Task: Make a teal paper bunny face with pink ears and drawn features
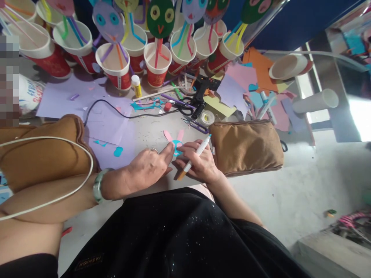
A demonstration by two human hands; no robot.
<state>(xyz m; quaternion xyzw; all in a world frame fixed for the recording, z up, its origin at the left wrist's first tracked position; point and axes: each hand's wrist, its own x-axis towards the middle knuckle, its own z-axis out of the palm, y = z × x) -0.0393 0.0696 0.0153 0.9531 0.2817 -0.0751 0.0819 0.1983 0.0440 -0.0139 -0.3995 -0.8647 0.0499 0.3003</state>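
Note:
A small paper cutout (177, 148), bright blue with two pink ear-like strips, lies on the grey table. My left hand (149, 166), with a ring and a bangle at the wrist, presses its fingertips on the cutout's left edge; the fingers are closed. In my right hand (204, 162) a white marker (197, 154) slants between the fingers, its blue tip pointing up and an orange-brown end low. Fingertips of this hand also touch the cutout's right side. My fingers hide parts of the cutout.
Red paper cups (158, 63) with straws and paper faces stand at the back. A glue stick (136, 87), a black glue gun (201, 90), scissors (195, 125) and clear tape (207, 117) lie ahead. Brown pouches (249, 146) (43, 150) flank my hands. Purple paper (116, 148) lies left.

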